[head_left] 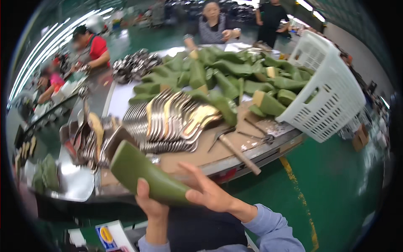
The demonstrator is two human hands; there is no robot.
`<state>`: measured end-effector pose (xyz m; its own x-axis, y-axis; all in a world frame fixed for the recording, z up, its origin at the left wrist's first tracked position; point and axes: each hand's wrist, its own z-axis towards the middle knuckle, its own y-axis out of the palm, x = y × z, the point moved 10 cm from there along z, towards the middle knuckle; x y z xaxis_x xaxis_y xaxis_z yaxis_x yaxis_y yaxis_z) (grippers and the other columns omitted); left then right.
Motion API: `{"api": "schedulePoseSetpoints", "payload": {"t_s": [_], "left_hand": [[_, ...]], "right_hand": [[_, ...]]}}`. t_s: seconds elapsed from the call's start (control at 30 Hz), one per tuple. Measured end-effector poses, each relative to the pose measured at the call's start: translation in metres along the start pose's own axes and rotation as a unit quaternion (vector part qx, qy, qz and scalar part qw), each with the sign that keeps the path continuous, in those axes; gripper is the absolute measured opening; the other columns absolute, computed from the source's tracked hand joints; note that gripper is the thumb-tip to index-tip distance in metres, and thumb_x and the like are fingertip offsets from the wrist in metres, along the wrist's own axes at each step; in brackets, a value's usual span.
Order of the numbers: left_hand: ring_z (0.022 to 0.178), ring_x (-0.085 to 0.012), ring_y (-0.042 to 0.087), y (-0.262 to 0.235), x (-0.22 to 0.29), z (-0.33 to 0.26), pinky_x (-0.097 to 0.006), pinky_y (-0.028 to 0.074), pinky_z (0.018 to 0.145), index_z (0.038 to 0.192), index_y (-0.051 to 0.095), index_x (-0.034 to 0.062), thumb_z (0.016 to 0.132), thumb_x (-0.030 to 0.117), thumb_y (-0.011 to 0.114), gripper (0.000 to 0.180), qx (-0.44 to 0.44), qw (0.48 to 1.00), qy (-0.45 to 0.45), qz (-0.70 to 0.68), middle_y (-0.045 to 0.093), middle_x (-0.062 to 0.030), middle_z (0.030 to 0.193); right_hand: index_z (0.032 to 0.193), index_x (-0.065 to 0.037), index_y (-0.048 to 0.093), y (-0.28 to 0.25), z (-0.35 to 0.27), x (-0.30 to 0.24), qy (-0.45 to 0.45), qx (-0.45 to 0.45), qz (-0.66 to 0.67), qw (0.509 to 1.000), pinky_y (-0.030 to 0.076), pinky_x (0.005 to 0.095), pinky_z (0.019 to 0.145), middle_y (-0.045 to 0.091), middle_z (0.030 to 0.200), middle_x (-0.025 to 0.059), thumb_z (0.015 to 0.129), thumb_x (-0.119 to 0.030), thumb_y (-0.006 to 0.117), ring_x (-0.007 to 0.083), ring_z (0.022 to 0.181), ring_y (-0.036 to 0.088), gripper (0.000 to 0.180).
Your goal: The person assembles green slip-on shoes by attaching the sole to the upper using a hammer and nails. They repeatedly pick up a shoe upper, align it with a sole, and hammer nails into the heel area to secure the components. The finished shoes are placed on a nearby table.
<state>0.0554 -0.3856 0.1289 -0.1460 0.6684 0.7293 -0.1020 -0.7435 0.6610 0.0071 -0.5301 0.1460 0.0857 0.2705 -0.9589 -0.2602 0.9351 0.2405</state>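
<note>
A green shoe last [147, 174] is held slanted in front of me, its broad end toward the upper left. My left hand [152, 203] grips it from below, thumb up along its side. At the lower right end, my right hand [214, 193] has its thumb against the last, with the index finger stretched away from it. A brown piece [119, 142] shows behind the broad end; whether it touches the last I cannot tell. Just beyond stands a row of curved, shiny insole-shaped pieces [161, 117], some gold-coloured.
Many green lasts [226, 84] are heaped across the table, beside a tilted white plastic basket [331, 101]. A wooden-handled hammer [239, 153] lies near the table edge. Dark shiny pieces [134, 65] are piled at the back left. People stand or work beyond.
</note>
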Motion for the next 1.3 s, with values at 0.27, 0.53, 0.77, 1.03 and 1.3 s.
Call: {"api": "schedulePoseSetpoints", "payload": {"t_s": [0.27, 0.53, 0.77, 1.03, 1.3], "left_hand": [[0.091, -0.0246, 0.064, 0.001, -0.021, 0.005, -0.036, 0.057, 0.073, 0.128, 0.054, 0.0017, 0.097, 0.06, 0.052, 0.066, -0.022, 0.991, -0.074, -0.108, 0.063, -0.0174, 0.116], [0.097, -0.0223, 0.065, -0.009, 0.004, 0.018, -0.035, 0.056, 0.081, 0.138, 0.047, -0.001, 0.092, 0.072, 0.051, 0.086, -0.043, 0.996, -0.027, -0.072, 0.064, -0.0159, 0.117], [0.112, -0.0294, 0.063, -0.137, 0.023, 0.002, -0.042, 0.053, 0.097, 0.134, 0.046, 0.0013, 0.103, 0.023, 0.056, 0.039, 0.174, 0.981, 0.084, 0.025, 0.059, -0.0196, 0.127], [0.108, -0.0194, 0.062, -0.158, 0.066, -0.017, -0.039, 0.056, 0.095, 0.138, 0.046, -0.003, 0.098, 0.003, 0.056, 0.042, 0.12, 0.936, -0.013, 0.332, 0.061, -0.0165, 0.119], [0.107, -0.0226, 0.064, -0.13, 0.09, -0.022, -0.035, 0.055, 0.093, 0.136, 0.048, -0.0015, 0.097, 0.002, 0.053, 0.04, 0.168, 0.98, 0.051, 0.094, 0.06, -0.0179, 0.123]], "right_hand": [[0.145, -0.003, 0.024, 0.008, -0.018, 0.059, 0.146, -0.114, 0.097, 0.978, 0.036, 0.0387, 0.111, 0.042, 0.141, 0.0164, 0.064, -0.027, 0.097, 0.0236, 0.133, 0.043, 0.111], [0.135, -0.005, 0.034, 0.005, 0.005, 0.045, 0.002, -0.098, -0.136, 0.986, 0.045, 0.0403, 0.105, 0.047, 0.135, 0.0166, 0.071, -0.023, 0.093, 0.0258, 0.126, 0.053, 0.09], [0.121, -0.008, 0.051, -0.02, 0.024, 0.042, -0.19, -0.055, -0.406, 0.892, 0.052, 0.0431, 0.093, 0.053, 0.129, 0.0234, 0.07, 0.002, 0.085, 0.0421, 0.114, 0.059, 0.063], [0.119, -0.01, 0.052, 0.033, 0.005, 0.114, -0.168, -0.176, -0.522, 0.817, 0.046, 0.0475, 0.097, 0.054, 0.125, 0.0188, 0.067, -0.014, 0.09, 0.0405, 0.114, 0.055, 0.064], [0.122, -0.013, 0.053, 0.026, 0.012, 0.042, -0.215, -0.107, -0.481, 0.843, 0.048, 0.0501, 0.097, 0.05, 0.13, 0.0228, 0.07, -0.007, 0.085, 0.0428, 0.114, 0.054, 0.062]]}}
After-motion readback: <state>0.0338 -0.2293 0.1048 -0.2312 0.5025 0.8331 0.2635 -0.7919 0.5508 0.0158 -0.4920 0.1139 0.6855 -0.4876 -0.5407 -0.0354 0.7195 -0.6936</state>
